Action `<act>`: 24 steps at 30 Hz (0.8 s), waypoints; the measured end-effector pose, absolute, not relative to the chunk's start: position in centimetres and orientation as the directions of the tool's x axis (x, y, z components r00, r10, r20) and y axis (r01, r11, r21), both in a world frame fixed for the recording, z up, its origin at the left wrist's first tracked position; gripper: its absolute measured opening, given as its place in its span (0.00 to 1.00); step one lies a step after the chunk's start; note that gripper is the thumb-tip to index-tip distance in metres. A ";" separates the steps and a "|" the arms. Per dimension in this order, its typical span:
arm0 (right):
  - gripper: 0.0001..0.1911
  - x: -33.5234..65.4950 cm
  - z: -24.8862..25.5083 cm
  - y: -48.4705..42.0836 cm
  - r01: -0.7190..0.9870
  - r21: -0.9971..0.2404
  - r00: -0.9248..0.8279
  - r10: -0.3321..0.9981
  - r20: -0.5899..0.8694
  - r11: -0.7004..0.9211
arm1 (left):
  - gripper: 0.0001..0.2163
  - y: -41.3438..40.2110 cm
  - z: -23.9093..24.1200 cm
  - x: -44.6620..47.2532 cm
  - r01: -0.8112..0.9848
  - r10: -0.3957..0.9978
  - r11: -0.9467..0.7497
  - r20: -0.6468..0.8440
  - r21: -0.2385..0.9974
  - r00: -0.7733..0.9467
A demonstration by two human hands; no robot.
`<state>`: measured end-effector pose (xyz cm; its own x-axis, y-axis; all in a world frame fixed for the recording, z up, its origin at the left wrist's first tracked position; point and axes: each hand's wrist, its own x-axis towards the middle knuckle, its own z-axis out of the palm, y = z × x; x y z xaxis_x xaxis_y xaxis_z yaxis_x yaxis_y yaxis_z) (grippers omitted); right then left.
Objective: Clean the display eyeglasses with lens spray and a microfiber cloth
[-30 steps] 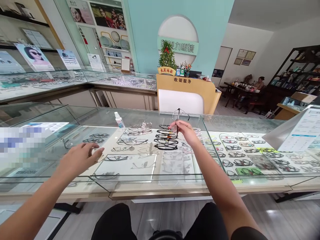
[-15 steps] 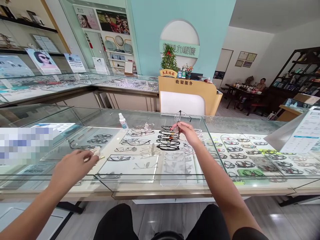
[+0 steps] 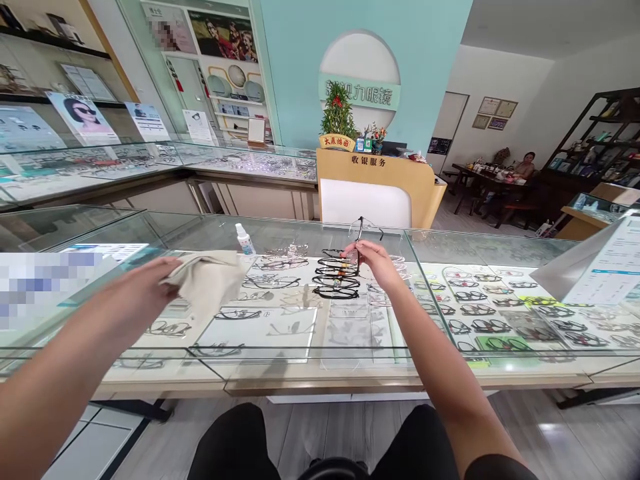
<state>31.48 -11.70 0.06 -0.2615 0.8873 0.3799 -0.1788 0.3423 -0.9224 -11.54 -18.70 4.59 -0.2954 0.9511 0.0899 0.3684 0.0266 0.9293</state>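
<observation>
My left hand [image 3: 150, 283] is closed on a pale beige cloth [image 3: 213, 280], which hangs loosely above the glass counter at the left. In my right hand [image 3: 373, 260] a pair of eyeglasses [image 3: 361, 230] is pinched by one dark temple; the thin frame stands upright over the counter. Just left of that hand, several dark-framed eyeglasses [image 3: 337, 292] form a column on the glass. A white spray bottle [image 3: 244, 240] stands tilted in view between my two hands, farther back.
Under the glass top of the showcase [image 3: 325, 353] lie many spectacle frames. A white sign [image 3: 607, 267] stands at the right, and printed sheets lie at the left. Beyond are a wooden cash desk [image 3: 375, 170], more showcases, and a person [image 3: 527, 165] seated at a far table.
My left hand has picked up the cloth from the counter and raised it, so that it now hangs open. The right hand holds the eyeglasses in nearly the same place.
</observation>
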 end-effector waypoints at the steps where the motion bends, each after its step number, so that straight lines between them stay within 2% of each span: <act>1: 0.18 31.5 0.1 -11.7 -0.181 -0.922 -0.262 0.887 0.381 0.342 | 0.16 -18.6 5.2 -10.0 0.196 0.963 0.024 0.030 0.980 -0.267; 3: 0.18 31.5 0.1 -11.7 -0.175 -0.926 -0.262 0.891 0.371 0.334 | 0.13 -18.3 6.4 -6.8 -0.027 0.983 0.052 -0.056 0.998 -0.177; 7: 0.18 31.6 0.2 -11.6 -0.161 -0.932 -0.248 0.901 0.356 0.324 | 0.04 -17.4 8.4 -0.9 -0.251 0.982 0.188 -0.181 0.949 0.051; 10: 0.19 31.7 0.3 -11.6 -0.166 -0.932 -0.238 0.904 0.356 0.323 | 0.10 -16.3 9.1 2.7 -0.337 0.957 0.282 -0.238 0.898 0.168; 17: 0.19 31.9 0.5 -11.1 -0.194 -0.931 -0.193 0.919 0.345 0.309 | 0.08 -11.5 7.3 6.9 -0.486 0.946 0.281 -0.154 0.828 0.286; 24: 0.15 31.9 0.8 -11.2 -0.249 -0.905 -0.176 0.902 0.393 0.346 | 0.08 -7.7 3.9 8.7 -0.556 0.960 0.197 -0.044 0.808 0.276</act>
